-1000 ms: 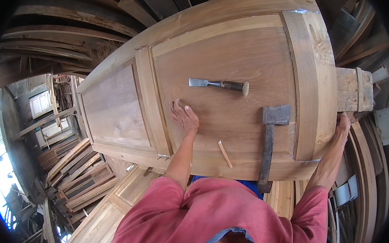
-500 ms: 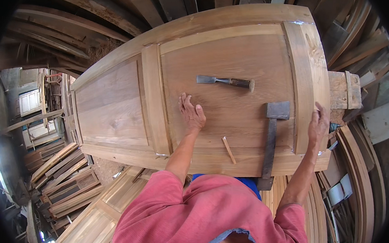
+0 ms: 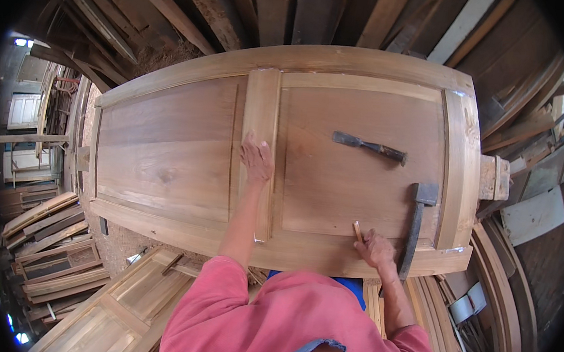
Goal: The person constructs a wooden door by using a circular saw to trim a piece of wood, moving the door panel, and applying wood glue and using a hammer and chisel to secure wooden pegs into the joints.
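A wooden panel door (image 3: 335,261) lies flat before me. My left hand (image 3: 257,161) rests with its fingers stretched out on the upright rail between the door's two panels. Near the door's front edge, my right hand (image 3: 377,249) is closed on a thin wooden stick (image 3: 357,231), whose tip sticks out past the fingers. A chisel (image 3: 369,146) with a dark handle lies on the right-hand panel, beyond that hand. Just right of the hand is a mallet (image 3: 415,228), its blocky head on the panel and its handle toward me.
Another panelled door (image 3: 123,302) lies low at the front left. Stacked wooden frames and boards (image 3: 60,258) stand at the left. Several planks (image 3: 273,15) lean behind the door, and curved timbers (image 3: 502,302) lie at the right. A wooden block (image 3: 494,178) juts out past the door's right end.
My right hand has moved from the door's right edge to the stick and closed on it. The left hand has moved from the panel to the rail. My view has shifted left.
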`<state>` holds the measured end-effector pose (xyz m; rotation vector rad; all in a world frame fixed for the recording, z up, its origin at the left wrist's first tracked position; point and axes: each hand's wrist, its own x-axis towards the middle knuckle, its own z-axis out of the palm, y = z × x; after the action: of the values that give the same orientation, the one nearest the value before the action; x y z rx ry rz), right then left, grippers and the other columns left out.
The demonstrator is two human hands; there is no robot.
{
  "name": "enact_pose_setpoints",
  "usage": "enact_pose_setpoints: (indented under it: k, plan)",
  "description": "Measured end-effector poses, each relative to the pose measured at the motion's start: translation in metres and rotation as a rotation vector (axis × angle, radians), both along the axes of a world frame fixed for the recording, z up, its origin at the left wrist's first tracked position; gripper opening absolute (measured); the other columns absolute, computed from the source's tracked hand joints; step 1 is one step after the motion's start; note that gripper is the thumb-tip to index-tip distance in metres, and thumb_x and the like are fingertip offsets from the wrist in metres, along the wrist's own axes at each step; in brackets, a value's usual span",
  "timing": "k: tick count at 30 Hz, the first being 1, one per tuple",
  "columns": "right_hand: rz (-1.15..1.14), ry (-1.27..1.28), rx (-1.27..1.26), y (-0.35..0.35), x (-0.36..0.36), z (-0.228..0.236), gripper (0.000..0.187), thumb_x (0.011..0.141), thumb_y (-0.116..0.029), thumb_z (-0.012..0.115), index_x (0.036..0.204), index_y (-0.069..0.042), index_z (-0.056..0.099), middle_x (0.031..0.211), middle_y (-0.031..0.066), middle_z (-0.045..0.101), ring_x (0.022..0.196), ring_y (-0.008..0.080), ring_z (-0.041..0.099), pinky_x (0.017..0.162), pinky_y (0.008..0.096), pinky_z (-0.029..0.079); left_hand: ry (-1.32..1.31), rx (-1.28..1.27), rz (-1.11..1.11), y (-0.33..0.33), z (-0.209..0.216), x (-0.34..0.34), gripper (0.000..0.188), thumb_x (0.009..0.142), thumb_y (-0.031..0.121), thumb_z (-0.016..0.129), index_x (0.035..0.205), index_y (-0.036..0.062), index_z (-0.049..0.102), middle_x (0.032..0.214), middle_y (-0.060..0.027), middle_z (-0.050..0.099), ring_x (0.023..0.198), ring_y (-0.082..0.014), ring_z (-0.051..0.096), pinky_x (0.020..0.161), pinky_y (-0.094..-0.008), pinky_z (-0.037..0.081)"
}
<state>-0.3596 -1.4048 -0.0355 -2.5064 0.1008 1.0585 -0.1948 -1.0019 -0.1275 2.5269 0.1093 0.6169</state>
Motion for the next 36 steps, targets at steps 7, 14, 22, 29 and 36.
enact_pose_setpoints:
  k: [7, 14, 22, 29, 36]
  plan:
    - [-0.042, -0.179, -0.025, 0.046, 0.024, -0.031, 0.029, 0.088, -0.028, 0.065, 0.103, -0.004, 0.061, 0.093, 0.0255, 0.067, 0.09, 0.0463, 0.065, 0.079, 0.0567, 0.05, 0.185, -0.03, 0.252, 0.085, 0.007, 0.029, 0.057, 0.098, 0.034, 0.049, 0.142, -0.0013, 0.04, 0.136, -0.0296, 0.05, 0.127, -0.0477, 0.044, 0.105, -0.0609, 0.031]
    - [-0.092, -0.426, 0.139, 0.16, 0.191, -0.022, 0.031, 0.095, -0.026, 0.057, 0.121, -0.008, 0.058, 0.106, 0.0245, 0.067, 0.099, 0.046, 0.064, 0.083, 0.0584, 0.049, 0.146, 0.032, 0.256, 0.086, -0.011, 0.027, 0.057, 0.094, 0.031, 0.052, 0.141, 0.0012, 0.042, 0.143, -0.0266, 0.048, 0.127, -0.0443, 0.044, 0.106, -0.0589, 0.029]
    - [0.009, -0.602, 0.177, 0.265, 0.342, -0.041, 0.028, 0.092, -0.018, 0.057, 0.119, -0.01, 0.062, 0.096, 0.0252, 0.07, 0.096, 0.0468, 0.065, 0.084, 0.0575, 0.05, 0.216, 0.04, 0.305, 0.091, -0.007, 0.029, 0.061, 0.089, 0.029, 0.054, 0.142, 0.0025, 0.041, 0.142, -0.0253, 0.048, 0.128, -0.0455, 0.042, 0.106, -0.0598, 0.029]
    - [-0.119, -0.705, 0.093, 0.271, 0.403, -0.076, 0.026, 0.089, -0.011, 0.059, 0.114, -0.008, 0.066, 0.094, 0.0208, 0.071, 0.091, 0.0453, 0.066, 0.08, 0.0548, 0.051, 0.203, 0.056, 0.29, 0.087, -0.006, 0.033, 0.062, 0.093, 0.039, 0.05, 0.143, 0.0022, 0.041, 0.142, -0.025, 0.049, 0.127, -0.0455, 0.044, 0.105, -0.0598, 0.03]
    - [-0.117, -0.66, 0.183, 0.286, 0.405, -0.075, 0.031, 0.088, -0.016, 0.063, 0.118, -0.009, 0.064, 0.094, 0.0196, 0.072, 0.095, 0.0439, 0.066, 0.083, 0.0526, 0.052, 0.215, 0.018, 0.286, 0.088, -0.003, 0.034, 0.06, 0.093, 0.036, 0.05, 0.142, 0.0027, 0.042, 0.142, -0.0261, 0.048, 0.126, -0.0465, 0.042, 0.106, -0.0612, 0.028]
